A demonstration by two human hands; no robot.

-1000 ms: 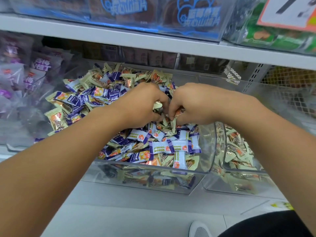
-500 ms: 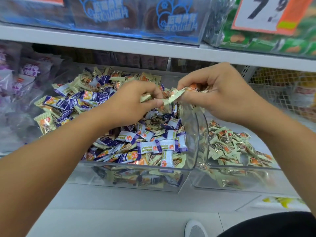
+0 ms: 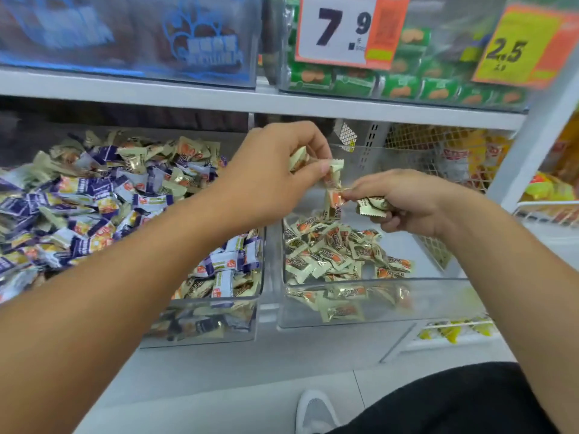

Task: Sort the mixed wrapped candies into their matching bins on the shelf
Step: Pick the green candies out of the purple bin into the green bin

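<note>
Both hands hover over the right clear bin (image 3: 376,303), which holds a low pile of cream candies (image 3: 332,252). My left hand (image 3: 275,170) grips a few cream wrapped candies (image 3: 334,172) between thumb and fingers. My right hand (image 3: 404,198) holds more cream candies (image 3: 371,205) in curled fingers. One cream candy with an orange mark (image 3: 334,198) hangs between the two hands; whether a finger still touches it is unclear. The left clear bin (image 3: 219,333) is heaped with mixed purple-and-white candies (image 3: 94,195) and cream ones.
A white shelf board (image 3: 282,104) runs just above the hands, with price cards 7.9 (image 3: 341,26) and 2.5 (image 3: 513,48) and green packets (image 3: 407,86) above it. A wire basket (image 3: 454,158) with yellow packs stands at the right. My shoe (image 3: 316,411) shows below.
Both hands lifted out of the mixed left bin holding cream candies and moved right, over the right bin. The view has swung right and up.
</note>
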